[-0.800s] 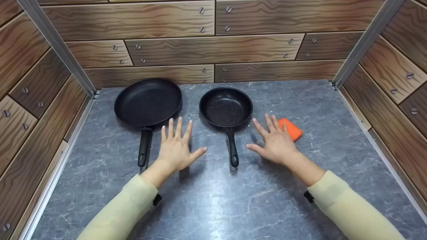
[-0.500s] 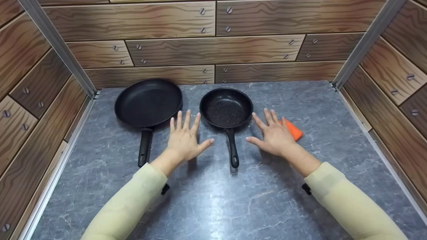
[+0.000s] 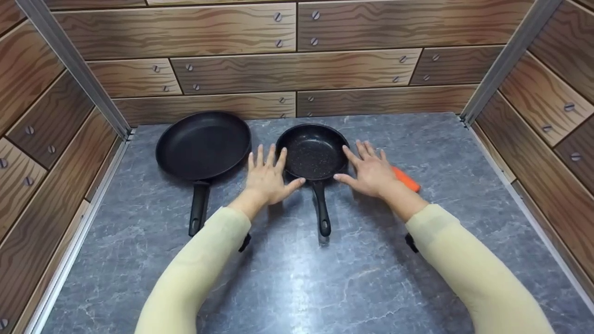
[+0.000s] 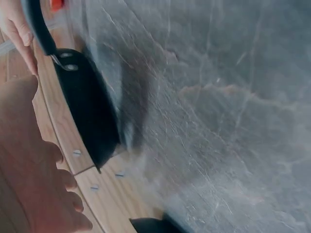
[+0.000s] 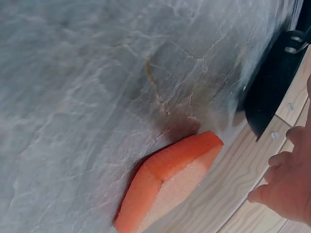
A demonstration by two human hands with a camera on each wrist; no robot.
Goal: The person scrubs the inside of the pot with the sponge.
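Observation:
A small black frying pan (image 3: 316, 153) with speckled inside lies in the middle of the table, its handle toward me. Just left of it is my left hand (image 3: 267, 180), fingers spread and straight, the index fingertip and thumb overlapping the rim in the head view. In the left wrist view that hand (image 4: 34, 160) appears raised above the table beside the pan (image 4: 87, 104). My right hand (image 3: 372, 174) spreads its fingers at the pan's right edge, palm down, holding nothing. An orange sponge (image 3: 406, 179) lies partly hidden behind it; the right wrist view shows the sponge (image 5: 170, 174) whole except its lower end.
A larger black frying pan (image 3: 204, 146) lies to the left near the back, its handle (image 3: 199, 208) also toward me. Wood-patterned walls (image 3: 297, 69) close off the back and both sides of the grey marbled table (image 3: 297, 278).
Both hands have moved forward and inward, closing on the small frying pan from either side with fingers still spread. The pans and the sponge have stayed in place.

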